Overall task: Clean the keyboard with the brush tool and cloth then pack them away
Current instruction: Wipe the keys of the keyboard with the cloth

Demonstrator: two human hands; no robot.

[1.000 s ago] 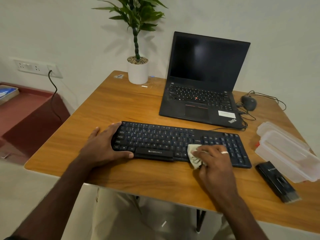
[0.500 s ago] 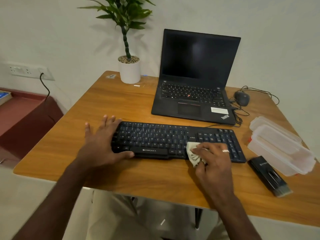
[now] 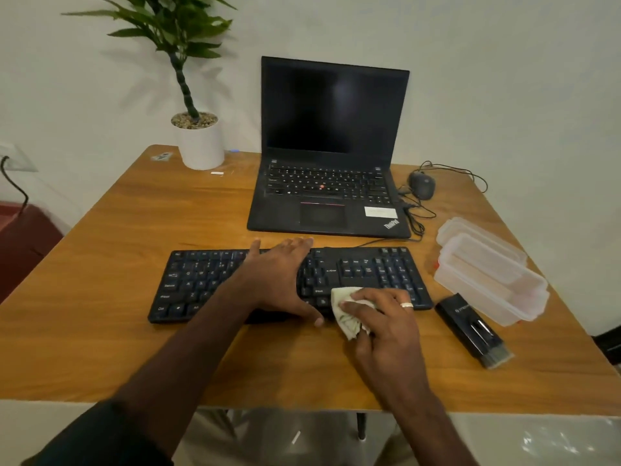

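A black keyboard (image 3: 201, 284) lies across the middle of the wooden table (image 3: 100, 331). My left hand (image 3: 279, 277) rests flat on the keyboard's middle, fingers spread, thumb over its front edge. My right hand (image 3: 383, 321) grips a crumpled pale cloth (image 3: 349, 317) against the keyboard's front edge near the arrow keys. A ring shows on that hand. The black brush tool (image 3: 473, 331) lies on the table to the right of the keyboard, bristles toward me. Beside it stands a clear plastic box (image 3: 490, 284) with its lid under it.
An open black laptop (image 3: 329, 156) stands behind the keyboard. A wired mouse (image 3: 421, 185) and tangled cables lie at the back right. A potted plant (image 3: 200, 139) stands at the back left. The table's near edge runs just under my forearms.
My left hand has slid from the keyboard's left end to its middle and lies flat on the keys. The right hand has kept the cloth at the front edge.
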